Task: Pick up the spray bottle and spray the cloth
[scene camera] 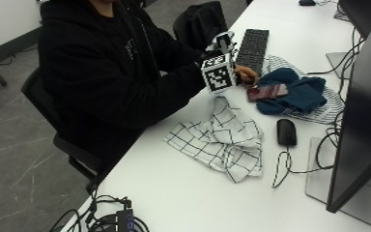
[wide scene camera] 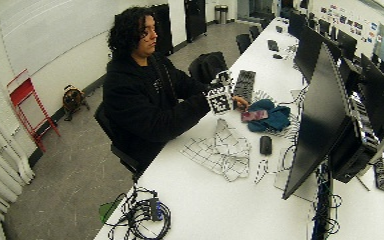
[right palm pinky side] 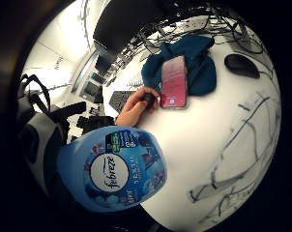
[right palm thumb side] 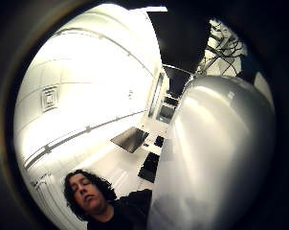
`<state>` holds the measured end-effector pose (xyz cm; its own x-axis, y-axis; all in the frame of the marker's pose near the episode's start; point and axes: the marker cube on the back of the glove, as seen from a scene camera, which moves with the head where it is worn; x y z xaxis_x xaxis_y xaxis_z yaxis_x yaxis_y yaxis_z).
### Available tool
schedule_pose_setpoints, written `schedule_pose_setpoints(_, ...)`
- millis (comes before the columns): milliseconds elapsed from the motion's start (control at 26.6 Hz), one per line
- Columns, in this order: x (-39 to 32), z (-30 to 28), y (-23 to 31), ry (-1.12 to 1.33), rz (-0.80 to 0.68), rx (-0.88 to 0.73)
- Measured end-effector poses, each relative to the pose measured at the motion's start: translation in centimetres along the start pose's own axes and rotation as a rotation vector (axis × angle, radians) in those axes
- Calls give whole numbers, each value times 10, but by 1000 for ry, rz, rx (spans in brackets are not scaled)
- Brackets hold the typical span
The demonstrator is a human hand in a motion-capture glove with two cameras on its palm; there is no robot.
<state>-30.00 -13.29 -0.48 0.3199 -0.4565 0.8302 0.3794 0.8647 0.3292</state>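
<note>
From my seat at the controls, the white table (scene camera: 173, 193) shows open surface on the near side of the checked cloth (scene camera: 221, 137). Just beside the cloth lies a black mouse (scene camera: 286, 131) with its cable, hemming that side. Beyond, a phone (scene camera: 268, 92) rests on a blue cloth (scene camera: 298, 96), and a keyboard (scene camera: 253, 46) runs behind. The monitor (scene camera: 362, 106) walls off the far edge.
</note>
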Motion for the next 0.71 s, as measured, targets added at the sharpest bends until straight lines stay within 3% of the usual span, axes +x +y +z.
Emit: schedule_pose_setpoints(715, 40, 24, 8, 58, -61, -10)
